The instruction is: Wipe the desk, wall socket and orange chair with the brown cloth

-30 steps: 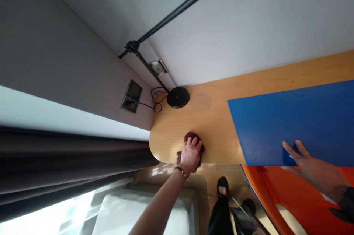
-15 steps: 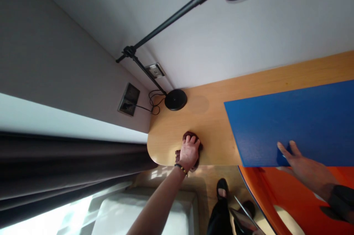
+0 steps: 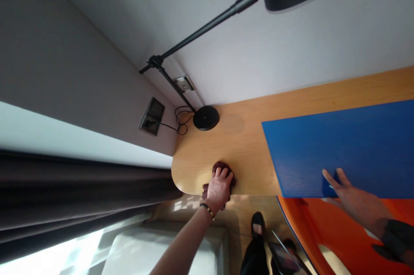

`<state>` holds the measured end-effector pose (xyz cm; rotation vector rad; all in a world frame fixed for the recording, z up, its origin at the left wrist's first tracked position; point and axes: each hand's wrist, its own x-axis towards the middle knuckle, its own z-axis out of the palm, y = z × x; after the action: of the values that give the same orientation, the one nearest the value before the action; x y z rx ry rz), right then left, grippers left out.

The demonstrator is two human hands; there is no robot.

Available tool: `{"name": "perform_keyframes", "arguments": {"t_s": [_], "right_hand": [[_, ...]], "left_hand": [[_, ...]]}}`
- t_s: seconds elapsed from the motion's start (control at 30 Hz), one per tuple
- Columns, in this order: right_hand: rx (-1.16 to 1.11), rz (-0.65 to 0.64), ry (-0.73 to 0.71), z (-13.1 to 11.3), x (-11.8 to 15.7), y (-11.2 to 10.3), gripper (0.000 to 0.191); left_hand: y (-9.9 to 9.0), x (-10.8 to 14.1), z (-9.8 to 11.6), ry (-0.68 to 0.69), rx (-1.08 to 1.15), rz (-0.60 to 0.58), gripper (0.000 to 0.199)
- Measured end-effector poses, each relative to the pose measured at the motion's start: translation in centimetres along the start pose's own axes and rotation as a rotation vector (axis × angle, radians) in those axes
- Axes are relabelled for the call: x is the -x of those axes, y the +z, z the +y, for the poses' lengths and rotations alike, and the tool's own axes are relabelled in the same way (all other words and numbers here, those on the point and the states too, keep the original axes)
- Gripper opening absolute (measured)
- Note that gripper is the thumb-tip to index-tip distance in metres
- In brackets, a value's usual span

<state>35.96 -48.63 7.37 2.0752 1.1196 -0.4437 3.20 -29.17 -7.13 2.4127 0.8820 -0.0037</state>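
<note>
Down at the desk's rounded end, the left hand [image 3: 219, 186] presses flat on a dark red cloth [image 3: 223, 171], fingers spread over it rather than curled round it; the cloth lies bunched on the wooden desk [image 3: 246, 154], close to the near edge, part of it showing beside the wrist; a beaded band [image 3: 207, 209] circles that wrist. Off to the right, well apart, the right hand [image 3: 351, 197] rests open on the near edge of a blue board [image 3: 349, 145], fingers laid on its top face; whether the thumb hooks under, I cannot tell; a dark cuff [image 3: 396, 236] covers that wrist. The board lies over the desk's right part; below its edge shows an orange chair [image 3: 326, 232]. Behind the cloth, a black lamp [image 3: 206, 118] stands on its round base at the desk's back corner, its arm slanting up to the head at top right; its cord loops to a wall socket [image 3: 152, 115]. Dark curtains [image 3: 80, 193] hang at left; a foot in a black sandal [image 3: 257, 223] shows on the floor.
</note>
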Motion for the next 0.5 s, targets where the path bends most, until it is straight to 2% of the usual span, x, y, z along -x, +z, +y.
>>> {"name": "perform_keyframes", "arguments": {"t_s": [0.07,0.23,0.33,0.43,0.5], "right_hand": [[0.001,0.007,-0.006,0.0,0.1,0.1,0.059],[-0.004,0.066,-0.047,0.5,-0.2,1.0,0.059],[-0.019,0.078,-0.033,0.5,-0.6,1.2,0.058],[-0.073,0.065,-0.01,-0.2,-0.2,0.2,0.057],[-0.106,0.031,0.005,-0.9,0.1,-0.8,0.063]], "left_hand": [[-0.1,-0.2,0.0,-0.006,0.001,0.004,0.041],[-0.6,-2.4,1.0,-0.077,-0.001,0.014,0.042],[0.1,0.2,0.5,-0.051,0.01,-0.006,0.048],[0.8,4.4,-2.2,-0.042,0.015,-0.031,0.062],[1.0,4.3,-5.1,-0.083,0.002,0.043,0.059]]}}
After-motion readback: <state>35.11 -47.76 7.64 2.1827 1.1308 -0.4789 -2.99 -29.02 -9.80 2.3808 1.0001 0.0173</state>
